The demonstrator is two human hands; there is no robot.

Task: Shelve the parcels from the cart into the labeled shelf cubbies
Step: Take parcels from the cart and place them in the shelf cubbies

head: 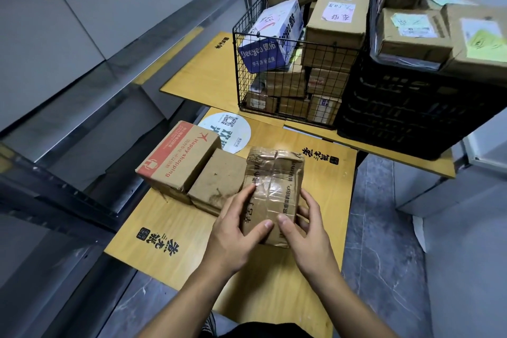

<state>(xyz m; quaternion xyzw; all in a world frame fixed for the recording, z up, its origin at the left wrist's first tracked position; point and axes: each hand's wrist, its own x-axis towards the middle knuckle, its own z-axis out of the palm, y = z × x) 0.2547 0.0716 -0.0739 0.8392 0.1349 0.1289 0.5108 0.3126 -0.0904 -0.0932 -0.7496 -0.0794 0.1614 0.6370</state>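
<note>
1. Left hand and right hand are clasping the taped brown parcel — fingers wrapped round its near end, over the wooden table.
2. Label possibly underneath — worth turning it level, gripping both sides.

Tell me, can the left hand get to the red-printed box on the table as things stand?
Probably yes, once it lets go: the left hand is holding the taped parcel, and the red-printed box sits close by on its side, top uncovered.

Near table: three parcels side by side
Far table: wire basket left, crate right
</note>
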